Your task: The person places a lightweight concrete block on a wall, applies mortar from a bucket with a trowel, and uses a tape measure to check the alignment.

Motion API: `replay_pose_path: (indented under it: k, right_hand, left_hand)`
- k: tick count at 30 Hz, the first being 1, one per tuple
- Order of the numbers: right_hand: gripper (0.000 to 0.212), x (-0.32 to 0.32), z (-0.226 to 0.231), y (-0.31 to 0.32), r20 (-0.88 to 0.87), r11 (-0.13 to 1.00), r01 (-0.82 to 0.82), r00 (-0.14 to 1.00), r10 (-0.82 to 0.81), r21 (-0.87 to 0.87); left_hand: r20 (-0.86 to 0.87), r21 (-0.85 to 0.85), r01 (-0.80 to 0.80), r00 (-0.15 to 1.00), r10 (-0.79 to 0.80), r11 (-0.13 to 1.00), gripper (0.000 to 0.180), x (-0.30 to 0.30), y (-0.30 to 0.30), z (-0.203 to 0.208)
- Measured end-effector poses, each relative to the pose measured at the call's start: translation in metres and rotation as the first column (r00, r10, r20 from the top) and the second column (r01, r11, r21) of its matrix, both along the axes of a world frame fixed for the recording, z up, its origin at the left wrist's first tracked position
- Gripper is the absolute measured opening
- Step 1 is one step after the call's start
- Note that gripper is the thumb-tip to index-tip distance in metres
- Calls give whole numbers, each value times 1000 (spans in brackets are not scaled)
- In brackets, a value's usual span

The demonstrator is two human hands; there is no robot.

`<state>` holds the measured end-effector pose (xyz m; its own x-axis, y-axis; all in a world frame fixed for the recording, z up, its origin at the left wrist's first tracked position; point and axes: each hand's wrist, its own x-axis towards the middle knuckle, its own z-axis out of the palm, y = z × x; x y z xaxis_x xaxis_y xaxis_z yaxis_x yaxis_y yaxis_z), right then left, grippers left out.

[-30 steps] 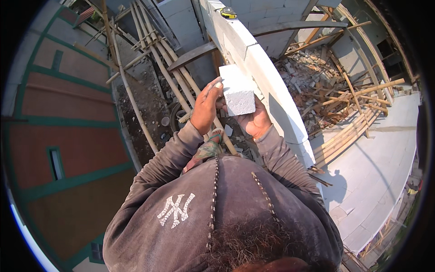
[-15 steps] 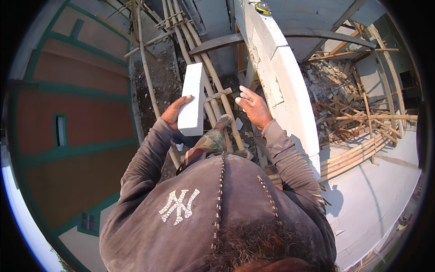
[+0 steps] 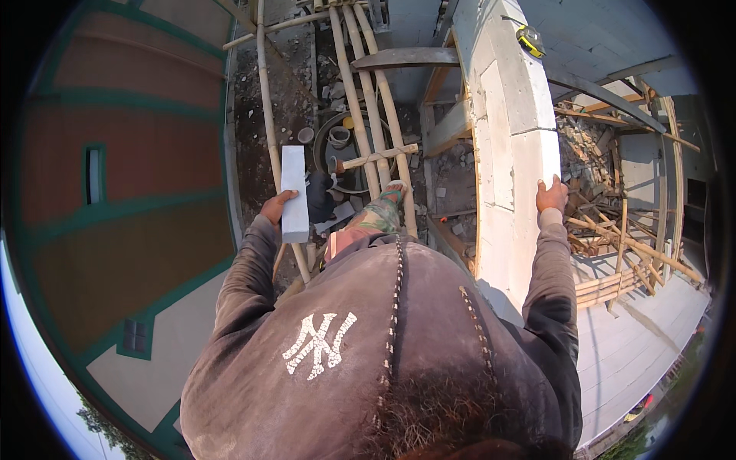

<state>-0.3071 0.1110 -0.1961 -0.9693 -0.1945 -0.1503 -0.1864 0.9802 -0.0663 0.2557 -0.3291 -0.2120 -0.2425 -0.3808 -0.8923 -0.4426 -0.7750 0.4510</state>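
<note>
My left hand [image 3: 278, 207] grips a long white lightweight concrete block [image 3: 294, 192] by its side, thumb on its upper face. The block is held out to the left of my body, clear of the wall. My right hand [image 3: 551, 197] is at the top of the white block wall [image 3: 515, 222], fingers curled over its right edge; part of the grip is hidden. My foot in a sandal [image 3: 395, 188] is on the bamboo poles [image 3: 369, 107] between the block and the wall.
A yellow-and-black tape measure [image 3: 530, 41] lies farther along the wall top. Below the bamboo are a round tub [image 3: 319, 146] with a bucket [image 3: 338, 137], and a partly hidden person in dark clothing [image 3: 321, 201]. Rubble [image 3: 586, 153] and bamboo lie beyond the wall.
My right hand has moved right from in front of the wall onto its top edge. My left hand has carried the block a little left and down. The view has shifted.
</note>
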Motion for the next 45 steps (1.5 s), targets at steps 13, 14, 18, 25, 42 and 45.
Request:
replay_pose_path:
  k: [13, 14, 18, 25, 42, 45]
  right_hand:
    - [41, -10, -14, -13, -63, 989, 146, 988, -144, 22]
    - [41, -11, -16, -11, -66, 990, 138, 988, -137, 23]
    - [41, -7, -12, -14, -66, 984, 178, 982, -177, 3]
    - [37, -6, -6, -33, -49, 965, 243, 967, -249, -95]
    - [41, -6, -14, -36, -107, 895, 357, 912, -396, -267]
    - [41, -7, -15, -36, -127, 894, 341, 912, -390, -291]
  left_hand:
    - [343, -123, 211, 926, -158, 970, 65, 56, -39, -20]
    - [350, -103, 213, 922, -165, 972, 66, 59, -38, -22]
    - [400, -79, 248, 895, -197, 966, 72, 62, -41, -41]
    - [431, -218, 367, 868, -248, 904, 76, 22, -66, -35]
    - [512, -692, 684, 691, -510, 230, 90, -276, -310, 30]
    - [516, -733, 670, 660, -545, 118, 92, -341, -343, 59]
